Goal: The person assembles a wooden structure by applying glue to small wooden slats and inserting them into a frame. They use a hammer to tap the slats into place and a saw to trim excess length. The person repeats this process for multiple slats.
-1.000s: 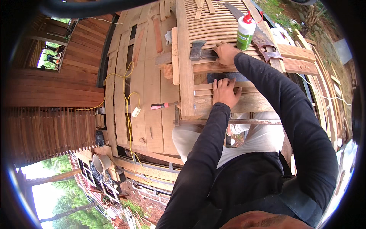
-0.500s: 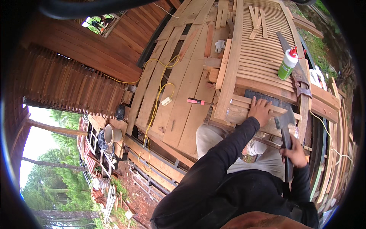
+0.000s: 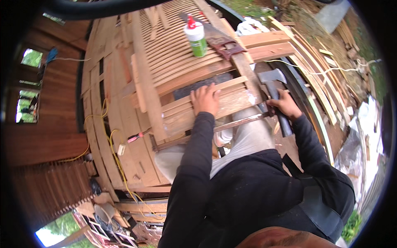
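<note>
Black sleeves (image 3: 197,144), pale pants (image 3: 253,136) on me, tan stripy slats (image 3: 170,46)
My hatchet (image 3: 272,78) is grey and black, bottle (image 3: 196,39) white and green with a red cap (image 3: 191,22), cord (image 3: 118,165) yellow

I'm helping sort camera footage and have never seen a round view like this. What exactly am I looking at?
There is no machine here, only a person's two bare hands. The picture comes from a wide fisheye camera worn on the head and looking down, which is why straight edges bend.

The left hand lies spread over pale wooden strips, its fingertips reaching toward a dark slab. The right hand holds a hatchet by its handle.

On the slatted wooden frame are a white-and-green bottle with a red cap and a handsaw. To its left, a small pink-and-black tool lies on the boards.
</note>
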Demonstrator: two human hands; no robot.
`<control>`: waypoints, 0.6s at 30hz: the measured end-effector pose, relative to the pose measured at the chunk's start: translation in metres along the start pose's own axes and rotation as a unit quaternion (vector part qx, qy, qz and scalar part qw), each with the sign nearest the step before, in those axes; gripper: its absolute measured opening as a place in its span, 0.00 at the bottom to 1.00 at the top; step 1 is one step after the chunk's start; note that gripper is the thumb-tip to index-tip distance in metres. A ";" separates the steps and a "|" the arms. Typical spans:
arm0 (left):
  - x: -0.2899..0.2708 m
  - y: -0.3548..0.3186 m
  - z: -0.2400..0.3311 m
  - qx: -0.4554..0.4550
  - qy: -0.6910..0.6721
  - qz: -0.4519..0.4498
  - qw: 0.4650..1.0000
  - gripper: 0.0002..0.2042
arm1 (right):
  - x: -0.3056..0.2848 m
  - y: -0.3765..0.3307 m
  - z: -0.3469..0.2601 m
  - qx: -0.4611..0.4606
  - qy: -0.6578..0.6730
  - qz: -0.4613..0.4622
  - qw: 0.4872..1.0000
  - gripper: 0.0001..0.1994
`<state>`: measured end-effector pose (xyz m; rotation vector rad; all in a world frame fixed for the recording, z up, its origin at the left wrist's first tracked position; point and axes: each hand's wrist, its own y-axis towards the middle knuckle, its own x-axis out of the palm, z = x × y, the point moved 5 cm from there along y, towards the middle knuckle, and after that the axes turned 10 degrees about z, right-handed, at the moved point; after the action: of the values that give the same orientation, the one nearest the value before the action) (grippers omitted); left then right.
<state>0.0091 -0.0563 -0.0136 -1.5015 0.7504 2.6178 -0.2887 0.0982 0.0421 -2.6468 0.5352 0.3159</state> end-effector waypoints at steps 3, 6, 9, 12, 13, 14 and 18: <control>-0.004 0.003 0.010 -0.017 0.004 -0.046 0.999 0.20 | 0.002 0.007 -0.004 0.018 -0.026 -0.014 0.999 0.17; -0.005 0.001 0.006 -0.015 0.002 -0.049 0.999 0.19 | 0.016 0.008 -0.008 0.044 -0.030 -0.008 0.999 0.18; -0.007 0.000 0.006 -0.017 0.001 -0.045 0.999 0.19 | 0.028 0.007 -0.015 0.034 -0.071 -0.001 0.997 0.19; -0.005 -0.001 0.003 -0.013 -0.004 -0.033 0.999 0.19 | 0.034 0.007 -0.022 0.033 -0.099 -0.023 0.994 0.21; -0.007 -0.001 0.001 -0.012 -0.006 -0.026 1.000 0.20 | 0.035 0.008 -0.022 0.044 -0.079 -0.020 0.996 0.21; -0.008 -0.002 0.000 -0.012 -0.015 -0.025 0.999 0.20 | 0.035 0.008 -0.021 0.055 -0.059 -0.018 0.997 0.21; -0.003 -0.003 0.002 0.001 -0.024 -0.011 1.000 0.20 | 0.027 0.009 -0.013 0.004 -0.125 0.034 0.992 0.21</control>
<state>0.0096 -0.0517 -0.0115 -1.4317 0.7284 2.6254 -0.2668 0.0764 0.0420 -2.5354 0.5426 0.6535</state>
